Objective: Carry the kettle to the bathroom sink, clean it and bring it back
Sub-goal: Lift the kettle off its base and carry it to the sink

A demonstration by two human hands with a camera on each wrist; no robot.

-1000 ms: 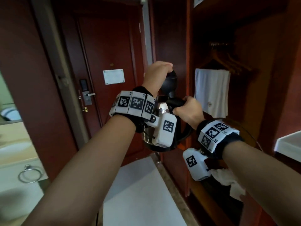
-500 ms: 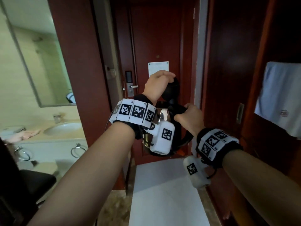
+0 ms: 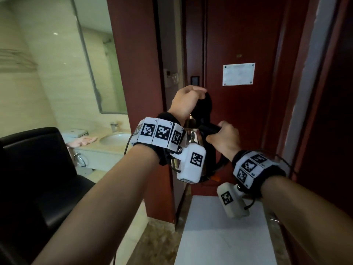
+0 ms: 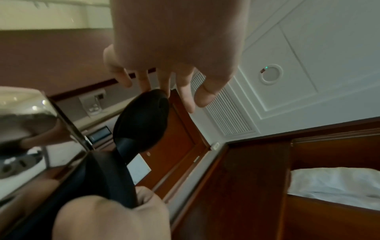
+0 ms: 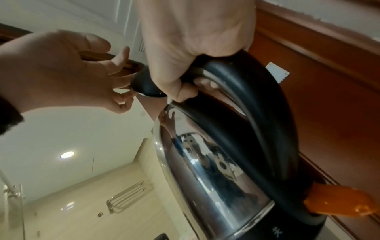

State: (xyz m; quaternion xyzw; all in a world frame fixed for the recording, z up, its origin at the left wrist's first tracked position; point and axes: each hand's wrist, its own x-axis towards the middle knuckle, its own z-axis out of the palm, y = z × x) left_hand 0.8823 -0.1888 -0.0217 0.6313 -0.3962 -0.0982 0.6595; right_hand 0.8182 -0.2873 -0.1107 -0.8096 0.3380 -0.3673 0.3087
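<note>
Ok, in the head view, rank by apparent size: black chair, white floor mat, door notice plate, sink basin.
1. black chair, though nearness inflates it
2. white floor mat
3. door notice plate and sink basin: too alike to rank

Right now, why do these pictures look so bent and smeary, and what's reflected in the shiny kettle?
Head view: wide lens bows the door frame; dim, soft. Left wrist view: left hand blurred, very close. Right wrist view: kettle mirrors warped arms; ceiling lamp glares.
</note>
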